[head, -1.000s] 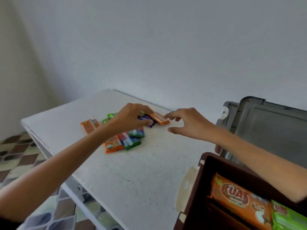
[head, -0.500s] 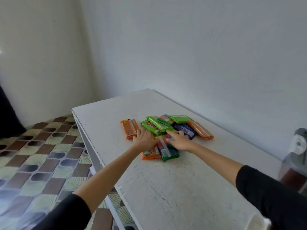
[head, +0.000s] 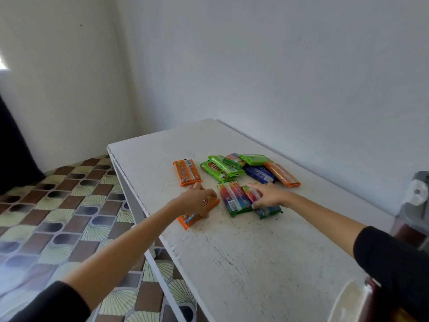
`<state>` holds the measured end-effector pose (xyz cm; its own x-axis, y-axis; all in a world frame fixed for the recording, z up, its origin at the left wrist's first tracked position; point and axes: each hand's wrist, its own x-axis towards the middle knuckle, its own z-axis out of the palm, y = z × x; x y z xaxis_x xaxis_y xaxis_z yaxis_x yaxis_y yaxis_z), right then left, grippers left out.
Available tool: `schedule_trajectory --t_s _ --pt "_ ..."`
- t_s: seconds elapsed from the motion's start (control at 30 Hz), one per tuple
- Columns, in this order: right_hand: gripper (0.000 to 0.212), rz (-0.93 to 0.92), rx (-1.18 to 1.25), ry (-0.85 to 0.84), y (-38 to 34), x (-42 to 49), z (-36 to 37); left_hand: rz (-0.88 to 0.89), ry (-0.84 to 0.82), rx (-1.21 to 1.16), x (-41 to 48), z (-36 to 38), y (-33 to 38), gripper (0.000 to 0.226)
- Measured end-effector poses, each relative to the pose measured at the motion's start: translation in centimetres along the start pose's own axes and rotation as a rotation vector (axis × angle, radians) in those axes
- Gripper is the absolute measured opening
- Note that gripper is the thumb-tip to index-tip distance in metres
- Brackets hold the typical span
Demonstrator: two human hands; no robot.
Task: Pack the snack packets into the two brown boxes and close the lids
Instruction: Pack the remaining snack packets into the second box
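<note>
Several snack packets lie in a loose cluster on the white table (head: 243,252). My left hand (head: 197,201) grips an orange packet (head: 197,216) at the near left of the cluster, fingers curled over it. My right hand (head: 269,196) lies on a red-and-green packet (head: 267,209), thumb at its near edge, beside a rainbow packet (head: 232,198). Further back lie another orange packet (head: 186,173), green packets (head: 220,169), a blue packet (head: 258,174) and a long orange packet (head: 282,174). One brown box (head: 404,231) shows only as a dark sliver at the right edge.
The table's left edge (head: 130,189) drops to a patterned tile floor (head: 58,217). A grey lid with a white latch (head: 417,191) stands at the right edge. A cream-coloured part (head: 346,303) pokes in at the bottom right. White walls close the far side.
The view swung left, away from the open box, towards the packets. My hands have spread apart: the left now grips the near orange packet, the right covers the red-and-green one.
</note>
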<state>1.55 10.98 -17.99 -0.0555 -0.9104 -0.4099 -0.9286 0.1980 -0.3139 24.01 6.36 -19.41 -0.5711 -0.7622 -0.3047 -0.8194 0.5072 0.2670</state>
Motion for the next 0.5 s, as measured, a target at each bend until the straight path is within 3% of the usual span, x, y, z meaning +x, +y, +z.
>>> schedule_trajectory --t_s 0.1,0.27,0.5 --pt "0.084 -0.005 0.014 0.002 0.0 -0.3 -0.4 0.020 0.126 -0.024 -0.8 0.3 0.0 0.064" --pt "0.088 0.050 -0.223 0.061 -0.6 -1.7 0.2 0.027 0.214 -0.143 -2.3 0.2 0.4 0.057" --pt "0.079 0.034 0.026 0.201 0.9 -8.8 -5.2 0.231 0.346 -0.210 -5.5 -4.5 6.8 0.056"
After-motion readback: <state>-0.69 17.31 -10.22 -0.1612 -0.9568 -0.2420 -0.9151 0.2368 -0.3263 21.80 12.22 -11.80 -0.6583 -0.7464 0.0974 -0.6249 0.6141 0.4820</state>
